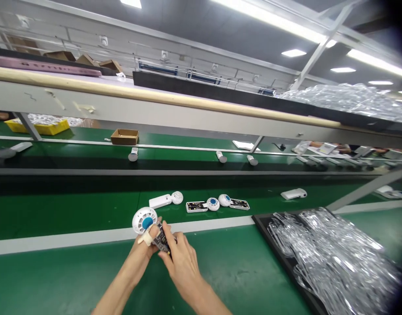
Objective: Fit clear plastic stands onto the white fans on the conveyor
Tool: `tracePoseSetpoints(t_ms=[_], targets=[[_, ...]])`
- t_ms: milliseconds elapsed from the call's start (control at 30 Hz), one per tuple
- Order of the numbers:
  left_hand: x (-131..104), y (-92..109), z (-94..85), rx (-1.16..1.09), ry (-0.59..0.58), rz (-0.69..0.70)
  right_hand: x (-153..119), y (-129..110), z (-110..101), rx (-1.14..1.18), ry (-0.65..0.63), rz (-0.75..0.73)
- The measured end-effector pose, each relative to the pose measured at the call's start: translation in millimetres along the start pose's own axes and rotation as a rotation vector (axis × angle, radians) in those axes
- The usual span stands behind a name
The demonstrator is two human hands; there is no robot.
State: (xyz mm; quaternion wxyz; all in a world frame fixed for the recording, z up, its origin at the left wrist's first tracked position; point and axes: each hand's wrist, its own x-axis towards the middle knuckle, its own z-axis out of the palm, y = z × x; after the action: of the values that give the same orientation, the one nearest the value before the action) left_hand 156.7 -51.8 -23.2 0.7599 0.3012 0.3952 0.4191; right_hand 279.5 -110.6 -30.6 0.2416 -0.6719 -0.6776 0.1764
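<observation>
A white fan-like device (144,220) with a round slotted head and a blue centre is held over the near edge of the green surface. My left hand (148,242) is closed around its body, with a pale wrap on the thumb. On the exposed dark circuit board (161,240), the fingers of my right hand (181,258) press along the right side. Just beyond lie a white closed unit (160,201) and two units with boards showing, one (196,207) in the middle and one (239,204) to its right.
A black tray (280,258) heaped with clear plastic pieces (339,258) stands at the right. Another white unit (293,194) lies behind it. A long shelf (188,113) crosses above, with a brown box (125,136) and yellow bin (50,127) beyond. Other people's hands show far right.
</observation>
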Motion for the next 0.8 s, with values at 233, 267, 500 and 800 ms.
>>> tracePoseSetpoints(t_ms=[233,267,500,800], targets=[[-11.2,-2.3,5.5,0.065,0.309,0.247,17.6,-18.9,6.7,0.787,0.234,0.265],[-11.7,-3.5,5.1,0.103,0.313,0.323,24.2,-21.3,8.4,0.951,0.294,0.398],[-6.1,-18.7,3.8,0.262,0.266,0.631,51.5,-31.4,10.8,1.296,0.545,0.596],[-17.5,-19.4,-13.8,0.441,0.223,0.451,51.9,-34.9,11.0,1.102,0.549,0.503]])
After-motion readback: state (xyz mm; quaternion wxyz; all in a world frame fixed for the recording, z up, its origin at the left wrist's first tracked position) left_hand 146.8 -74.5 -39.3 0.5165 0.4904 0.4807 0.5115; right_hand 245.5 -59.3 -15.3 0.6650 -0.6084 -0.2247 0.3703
